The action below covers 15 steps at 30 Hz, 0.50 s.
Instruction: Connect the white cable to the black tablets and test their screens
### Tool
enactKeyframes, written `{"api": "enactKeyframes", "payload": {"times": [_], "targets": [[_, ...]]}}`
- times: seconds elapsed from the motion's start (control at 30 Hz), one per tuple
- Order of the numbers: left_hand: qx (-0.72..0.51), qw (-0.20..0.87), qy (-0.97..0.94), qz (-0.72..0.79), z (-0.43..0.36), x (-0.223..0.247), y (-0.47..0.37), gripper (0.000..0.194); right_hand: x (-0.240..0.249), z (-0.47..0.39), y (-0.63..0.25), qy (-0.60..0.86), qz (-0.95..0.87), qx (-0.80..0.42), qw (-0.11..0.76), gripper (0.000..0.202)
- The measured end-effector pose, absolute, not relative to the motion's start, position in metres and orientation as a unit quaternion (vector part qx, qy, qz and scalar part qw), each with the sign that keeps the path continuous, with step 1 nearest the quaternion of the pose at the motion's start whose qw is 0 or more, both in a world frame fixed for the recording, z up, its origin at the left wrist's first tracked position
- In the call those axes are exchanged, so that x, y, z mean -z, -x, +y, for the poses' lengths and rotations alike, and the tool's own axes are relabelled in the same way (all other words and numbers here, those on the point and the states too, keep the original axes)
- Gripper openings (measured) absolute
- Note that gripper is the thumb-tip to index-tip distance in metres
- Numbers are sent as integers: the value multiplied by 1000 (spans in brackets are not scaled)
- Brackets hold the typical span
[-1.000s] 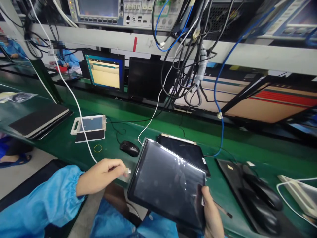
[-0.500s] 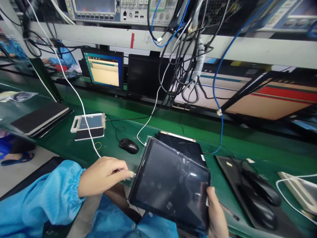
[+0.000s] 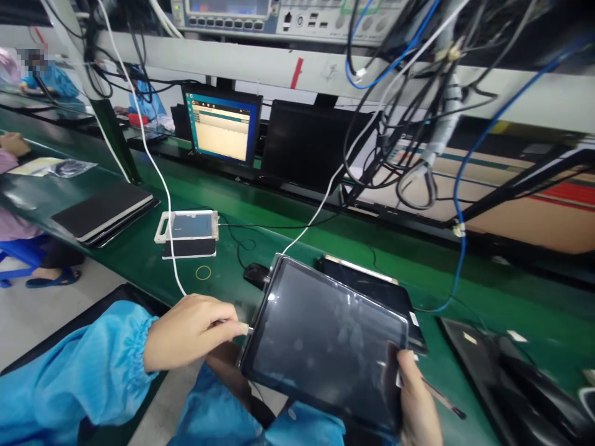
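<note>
your left hand (image 3: 193,328) pinched a white plug (image 3: 242,328) against the left edge of the tablet (image 3: 325,341). your right hand (image 3: 416,402) gripped the tablet's lower right corner, thumb on the glass, holding it tilted above the green bench (image 3: 223,279), near your lap.

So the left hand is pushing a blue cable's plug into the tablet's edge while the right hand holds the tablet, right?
Not quite: the head view shows the cable is white, not blue. The left hand holds its plug at the tablet's edge while the right hand holds the tablet.
</note>
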<state>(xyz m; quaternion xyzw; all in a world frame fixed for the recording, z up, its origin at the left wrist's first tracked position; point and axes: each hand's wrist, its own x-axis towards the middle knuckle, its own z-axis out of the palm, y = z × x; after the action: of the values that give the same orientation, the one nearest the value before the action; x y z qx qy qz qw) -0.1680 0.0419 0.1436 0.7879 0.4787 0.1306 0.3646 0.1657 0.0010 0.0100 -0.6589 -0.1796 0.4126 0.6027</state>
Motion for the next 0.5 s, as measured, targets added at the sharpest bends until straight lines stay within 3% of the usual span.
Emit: {"api": "enactKeyframes", "payload": {"times": [0.13,0.5], "targets": [[-109,356,-787,492,43,-138,189,46,-23,15,-152,659,-139,-427,603,70],[-138,387,-727,550,46,-113,240,40,-48,59,-114,720,-321,-311,531,64]]}}
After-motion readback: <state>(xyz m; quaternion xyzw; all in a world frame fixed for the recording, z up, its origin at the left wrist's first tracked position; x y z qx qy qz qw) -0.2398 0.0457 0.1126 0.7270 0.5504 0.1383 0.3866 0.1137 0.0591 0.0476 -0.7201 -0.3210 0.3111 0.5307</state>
